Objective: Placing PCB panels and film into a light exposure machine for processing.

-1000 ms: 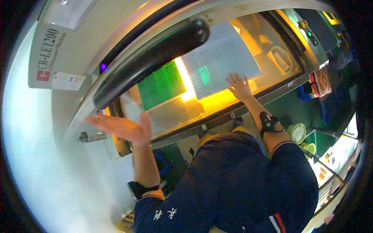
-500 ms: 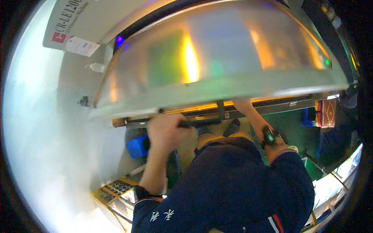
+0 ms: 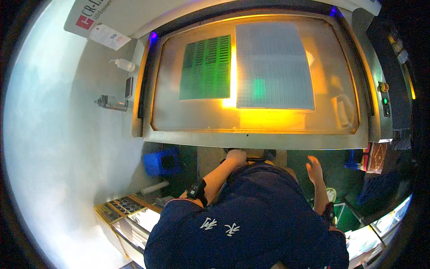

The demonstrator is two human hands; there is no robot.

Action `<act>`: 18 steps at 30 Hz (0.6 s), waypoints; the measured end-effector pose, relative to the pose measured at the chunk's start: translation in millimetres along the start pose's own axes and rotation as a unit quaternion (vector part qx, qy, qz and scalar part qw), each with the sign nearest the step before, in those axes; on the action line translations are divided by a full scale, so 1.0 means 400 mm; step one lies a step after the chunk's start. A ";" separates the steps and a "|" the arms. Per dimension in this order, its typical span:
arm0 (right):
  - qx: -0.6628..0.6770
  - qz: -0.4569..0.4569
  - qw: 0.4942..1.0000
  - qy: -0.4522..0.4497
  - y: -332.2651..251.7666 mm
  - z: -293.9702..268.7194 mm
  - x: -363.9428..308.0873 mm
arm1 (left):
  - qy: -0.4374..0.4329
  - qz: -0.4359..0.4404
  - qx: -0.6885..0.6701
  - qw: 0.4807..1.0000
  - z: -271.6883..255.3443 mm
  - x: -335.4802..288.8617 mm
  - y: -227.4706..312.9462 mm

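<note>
My left hand (image 3: pixel 236 157) is closed around a black handle bar (image 3: pixel 256 159) under the front edge of a large exposure machine. The machine's wide metal-framed cover (image 3: pixel 286 141) lies flat, with see-through film stretched across it. Beneath the film are a green patterned panel (image 3: pixel 206 69) on the left and a larger whitish gridded sheet (image 3: pixel 274 65) on the right. Amber light glows between and below them. My right hand (image 3: pixel 314 169) hangs in the air to the right of my body, fingers apart, holding nothing. Both wrists wear dark bands.
Buttons (image 3: pixel 385 101) line the machine's right side. Clear bottles (image 3: pixel 112 103) and a paper tag (image 3: pixel 109 36) are at the left. A blue stool (image 3: pixel 161 162) stands at lower left, a red-brown patterned box (image 3: pixel 376 157) at right. Racks with panels (image 3: pixel 121 207) lie behind me.
The cover has come down from its tilted position to lie flat. My right hand has left the machine's front edge and moved back to the right; my left hand has moved inward on the handle.
</note>
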State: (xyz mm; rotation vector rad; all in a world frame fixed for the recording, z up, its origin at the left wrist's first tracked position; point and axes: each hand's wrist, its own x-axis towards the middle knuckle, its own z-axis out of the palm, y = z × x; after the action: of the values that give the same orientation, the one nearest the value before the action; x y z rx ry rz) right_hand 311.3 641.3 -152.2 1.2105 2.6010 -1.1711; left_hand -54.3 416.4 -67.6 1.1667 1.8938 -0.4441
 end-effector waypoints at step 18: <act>-0.272 0.043 0.961 -0.019 0.023 0.346 0.365 | 0.317 0.064 -0.293 0.900 -0.074 -0.148 -0.270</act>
State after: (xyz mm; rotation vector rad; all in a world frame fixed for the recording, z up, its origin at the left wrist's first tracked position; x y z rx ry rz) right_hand 180.4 648.2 -304.7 1.1387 2.5492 -0.4033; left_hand -148.5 348.8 -16.5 1.0679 2.2350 0.6310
